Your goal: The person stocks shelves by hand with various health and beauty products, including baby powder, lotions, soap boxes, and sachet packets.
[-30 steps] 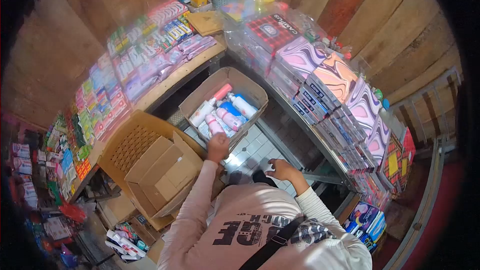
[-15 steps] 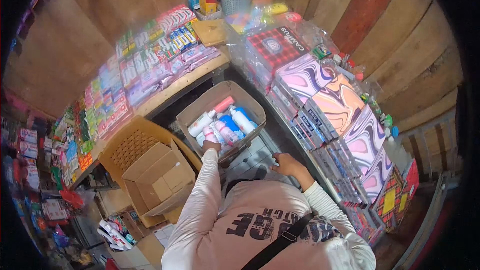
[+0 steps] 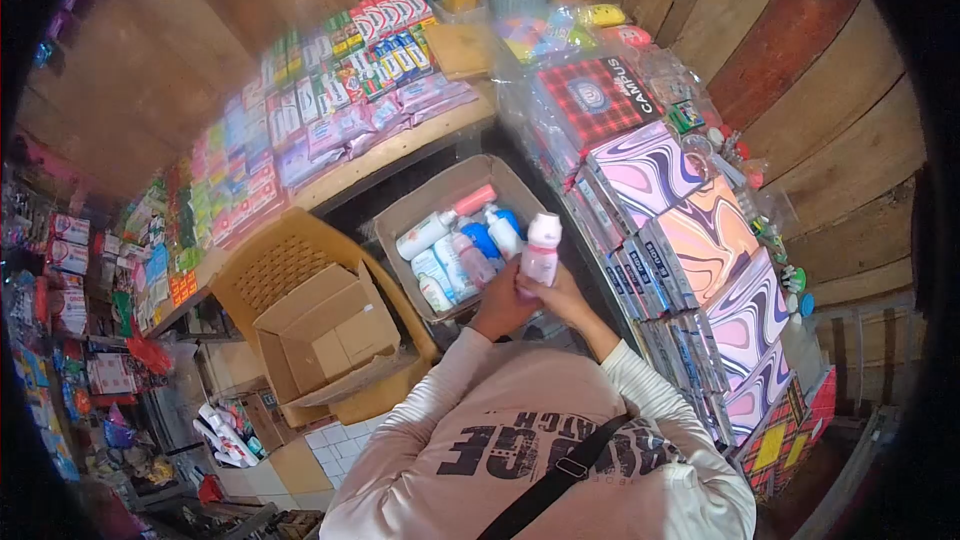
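Note:
Both hands hold a pink bottle with a white top (image 3: 541, 245) upright in front of my chest. My left hand (image 3: 502, 305) wraps its lower left side, and my right hand (image 3: 563, 300) closes on it from the right with the thumb across the front. Just beyond and to the left is an open cardboard box (image 3: 398, 217), its near right corner partly behind my hands. Inside lie several bottles: a white bottle (image 3: 424, 235), a salmon-pink bottle (image 3: 474, 200), a clear pinkish bottle (image 3: 474, 258) and a white bottle with blue (image 3: 504, 232).
An open cardboard box (image 3: 325, 335) sits on a yellow-brown plastic chair (image 3: 270, 248) to the left. Packaged goods cover the wooden counter (image 3: 385, 155) behind. Stacked books (image 3: 650, 172) line the right side. White bottles or tubes (image 3: 225, 437) stand in a box low at the left.
My left hand has lifted the pink bottle out of the cardboard box and brought it toward me. My right hand has moved left and joined it on the bottle.

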{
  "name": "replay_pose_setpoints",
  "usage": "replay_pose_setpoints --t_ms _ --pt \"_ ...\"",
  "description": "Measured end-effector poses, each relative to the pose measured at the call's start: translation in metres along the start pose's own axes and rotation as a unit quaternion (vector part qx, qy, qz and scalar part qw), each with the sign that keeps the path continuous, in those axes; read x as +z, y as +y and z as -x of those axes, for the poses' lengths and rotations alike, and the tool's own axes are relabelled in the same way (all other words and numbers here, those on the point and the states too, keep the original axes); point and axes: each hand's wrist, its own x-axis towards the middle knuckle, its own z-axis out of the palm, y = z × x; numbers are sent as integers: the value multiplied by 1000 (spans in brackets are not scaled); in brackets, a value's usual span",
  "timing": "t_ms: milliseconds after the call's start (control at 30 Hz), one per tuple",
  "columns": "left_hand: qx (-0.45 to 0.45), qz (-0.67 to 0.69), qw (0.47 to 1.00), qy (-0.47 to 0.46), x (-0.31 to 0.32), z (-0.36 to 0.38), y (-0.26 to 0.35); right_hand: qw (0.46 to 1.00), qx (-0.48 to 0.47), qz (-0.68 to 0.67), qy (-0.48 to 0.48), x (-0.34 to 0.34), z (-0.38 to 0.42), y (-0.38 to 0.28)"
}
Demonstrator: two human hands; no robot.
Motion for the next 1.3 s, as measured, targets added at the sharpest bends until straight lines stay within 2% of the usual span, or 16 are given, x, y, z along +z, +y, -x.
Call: replay_pose_setpoints --t_ms 33,100,133,233,267,300,400,533,700,900,967,1067,1167,1200,1300 --pt "-4 12 1000 -27 -1 -1 -8 1000 -18 -20 16 -1 1 -7" --pt "-11 35 996 -82 -4 -7 -40 999 14 -24 43 -16 0 6" --pt "-39 91 991 -89 -10 -11 -56 998 21 -13 65 -19 2 8" --pt "-202 18 979 -33 -26 -33 -140 992 26 -46 115 -16 5 11" --pt "-237 -101 966 4 -33 -36 -145 989 27 -57 131 -14 7 12" --pt "-264 -218 938 41 -38 -40 -149 986 28 -68 149 -12 10 13" --pt "-442 -306 841 -60 -54 -58 -176 985 30 -49 161 -3 21 8" --pt "-522 -389 758 -47 -55 -45 -246 979 31 -19 200 0 37 17" --pt "-531 -432 729 7 -47 -26 -298 968 51 -48 241 14 60 13" --pt "-487 -459 741 65 -39 -24 -333 967 48 -56 245 26 66 19" --pt "-466 -454 755 82 -35 -28 -341 967 58 -53 242 26 66 16" --pt "-477 -347 807 35 -47 -35 -267 964 63 -55 252 29 66 7" --pt "-399 -299 852 156 -57 -34 -304 967 24 -47 249 26 65 13" --pt "-434 -227 860 144 -65 -40 -273 966 23 -51 252 25 66 12" --pt "-376 -222 881 182 -64 -53 -276 965 26 -51 257 24 68 8"
